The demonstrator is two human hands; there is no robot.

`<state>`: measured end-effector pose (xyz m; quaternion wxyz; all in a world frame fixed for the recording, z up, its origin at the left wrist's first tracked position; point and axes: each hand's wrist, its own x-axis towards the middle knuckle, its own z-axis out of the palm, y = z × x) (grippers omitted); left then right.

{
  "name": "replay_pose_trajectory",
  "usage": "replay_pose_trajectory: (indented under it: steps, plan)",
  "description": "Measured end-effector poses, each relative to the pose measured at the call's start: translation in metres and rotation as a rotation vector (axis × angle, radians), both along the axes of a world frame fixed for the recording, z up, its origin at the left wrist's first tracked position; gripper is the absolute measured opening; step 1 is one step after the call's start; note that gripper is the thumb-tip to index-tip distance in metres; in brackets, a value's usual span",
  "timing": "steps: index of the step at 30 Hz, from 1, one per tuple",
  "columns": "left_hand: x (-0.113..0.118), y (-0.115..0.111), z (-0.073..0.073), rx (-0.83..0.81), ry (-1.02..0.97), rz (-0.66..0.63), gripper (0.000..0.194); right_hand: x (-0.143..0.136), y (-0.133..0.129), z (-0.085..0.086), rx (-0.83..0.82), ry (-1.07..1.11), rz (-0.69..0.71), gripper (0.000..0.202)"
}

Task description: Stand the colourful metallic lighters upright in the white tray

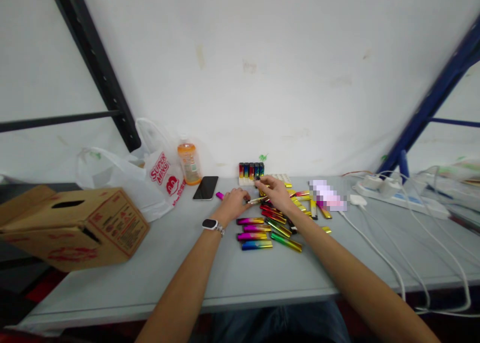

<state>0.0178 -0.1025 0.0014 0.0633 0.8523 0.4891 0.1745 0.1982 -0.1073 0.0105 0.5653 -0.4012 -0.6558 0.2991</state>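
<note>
Several shiny lighters, among them a blue and yellow one (257, 245) and a green and gold one (286, 242), lie on the grey table (285, 275). My left hand (234, 203) is bent at the left side of the pile, its fingertips by a thin, light-coloured item (257, 200); what it grips is too small to make out. Reaching in from the right, my right hand (274, 192) has thumb and fingers together near a row of upright lighters (251, 170) in a pale holder. Whatever those fingers hold is unclear. A purple lighter (220, 196) lies beside my left hand.
On the left are a cardboard box (120, 225), a white plastic bag (150, 188), an orange bottle (189, 162) and a dark phone (206, 188). A blurred-out phone (327, 195), white cables (375, 250) and a power strip (408, 201) are on the right.
</note>
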Motion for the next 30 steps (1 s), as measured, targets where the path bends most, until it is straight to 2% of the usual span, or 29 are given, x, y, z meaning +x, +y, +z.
replay_pose_trajectory:
  steps: [3, 8, 11, 16, 21, 30]
  plan:
    - [-0.005, 0.003, -0.002, -0.028, -0.049, 0.002, 0.015, 0.003, 0.019, 0.006, 0.069, -0.146, -0.111, 0.029]
    - [-0.011, 0.01, -0.006, -0.077, -0.159, -0.006, 0.012, -0.006, 0.059, 0.014, 0.185, -0.328, -0.111, 0.03]
    - [-0.014, 0.013, -0.008, -0.064, -0.217, -0.021, 0.009, -0.012, 0.084, 0.011, 0.232, -0.446, -0.121, 0.025]
    - [-0.016, 0.016, -0.011, -0.038, -0.311, -0.033, 0.01, -0.018, 0.114, 0.004, 0.211, -0.628, -0.104, 0.021]
    - [-0.015, 0.018, -0.01, -0.02, -0.434, -0.055, 0.01, -0.02, 0.118, 0.009, 0.182, -0.73, -0.116, 0.019]
    - [-0.013, 0.022, -0.006, -0.039, -0.699, -0.022, 0.013, -0.023, 0.106, 0.021, 0.141, -0.855, -0.197, 0.022]
